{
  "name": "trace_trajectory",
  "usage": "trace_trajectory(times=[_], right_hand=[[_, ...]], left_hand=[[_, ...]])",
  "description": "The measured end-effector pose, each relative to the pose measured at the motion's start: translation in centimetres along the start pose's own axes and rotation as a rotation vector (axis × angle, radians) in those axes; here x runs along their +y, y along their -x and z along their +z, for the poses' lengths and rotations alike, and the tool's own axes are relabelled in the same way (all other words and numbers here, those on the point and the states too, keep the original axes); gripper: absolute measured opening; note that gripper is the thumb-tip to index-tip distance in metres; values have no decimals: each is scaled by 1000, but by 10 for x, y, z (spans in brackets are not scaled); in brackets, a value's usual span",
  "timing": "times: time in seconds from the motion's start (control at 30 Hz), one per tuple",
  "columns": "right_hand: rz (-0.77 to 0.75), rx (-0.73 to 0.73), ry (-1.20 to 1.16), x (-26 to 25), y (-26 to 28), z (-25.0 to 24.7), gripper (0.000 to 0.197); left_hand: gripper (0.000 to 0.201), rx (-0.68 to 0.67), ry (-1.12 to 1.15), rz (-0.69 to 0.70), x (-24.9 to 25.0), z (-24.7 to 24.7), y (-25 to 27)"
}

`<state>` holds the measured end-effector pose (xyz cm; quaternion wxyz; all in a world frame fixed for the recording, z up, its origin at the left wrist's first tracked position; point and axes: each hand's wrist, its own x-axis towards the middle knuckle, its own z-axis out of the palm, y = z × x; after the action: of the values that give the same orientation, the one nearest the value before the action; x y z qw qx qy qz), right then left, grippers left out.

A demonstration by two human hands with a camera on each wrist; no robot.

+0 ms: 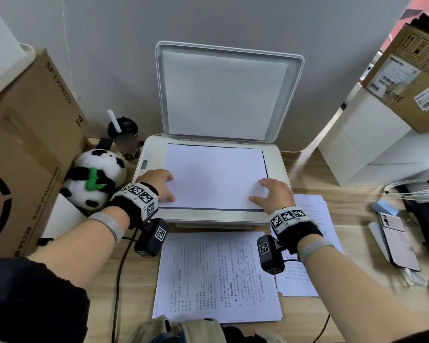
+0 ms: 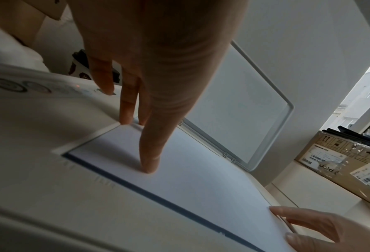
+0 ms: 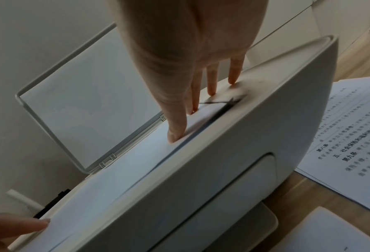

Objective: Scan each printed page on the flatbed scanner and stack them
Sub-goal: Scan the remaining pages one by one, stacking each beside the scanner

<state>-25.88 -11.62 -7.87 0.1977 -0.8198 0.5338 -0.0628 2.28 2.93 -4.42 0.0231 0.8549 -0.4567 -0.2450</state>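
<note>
A white flatbed scanner (image 1: 278, 169) stands at the back of the desk with its lid (image 1: 226, 92) raised against the wall. A sheet of paper (image 1: 213, 177) lies blank side up on the glass. My left hand (image 1: 159, 184) rests flat on the sheet's left edge, its fingers (image 2: 149, 153) straight and touching the paper. My right hand (image 1: 273, 194) lies flat on the sheet's near right corner, fingers (image 3: 177, 126) straight and pressing the edge. A printed page (image 1: 216, 276) lies on the desk in front of the scanner. A stack of printed pages (image 1: 312, 219) lies to its right.
A large cardboard box (image 1: 27, 144), a plush panda (image 1: 94, 179) and a dark cup with a straw (image 1: 124, 139) crowd the left. White boxes (image 1: 372, 139), a taped carton (image 1: 411, 75), cables (image 1: 416, 191) and a phone (image 1: 396, 241) sit at the right. A black cable (image 1: 119, 280) runs along the desk.
</note>
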Motion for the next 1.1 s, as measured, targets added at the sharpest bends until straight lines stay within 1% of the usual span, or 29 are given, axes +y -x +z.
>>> trace_trajectory(times=[0.37,0.63,0.77,0.8,0.87,0.93,0.97,1.03,1.1], right_hand=[[-6,-6,-6,-3,3,-3,62],[16,-9,11,-4,4,-6,61],[18,-18,-3,-3,2,-6,61],[22,-5,-32,-3,0,-6,60],[39,86,-192,-4,-5,-6,56],[81,212,-406,-6,-10,-7,44],[114,250,-486,-8,-13,-10,39],[179,283,-615,-10,-18,-16,32],[257,294,-758,-9,-23,-22,28]], left_hand=[[68,14,29,0,-3,2,-2],[69,16,-7,17,-6,4,-4],[66,17,0,33,-8,4,-7],[65,21,14,38,-8,3,-10],[63,62,98,44,-9,-2,-16],[58,169,235,35,-8,-11,-25],[54,231,320,30,-5,-19,-29],[49,323,508,-9,5,-39,-38],[54,356,637,-69,15,-66,-53]])
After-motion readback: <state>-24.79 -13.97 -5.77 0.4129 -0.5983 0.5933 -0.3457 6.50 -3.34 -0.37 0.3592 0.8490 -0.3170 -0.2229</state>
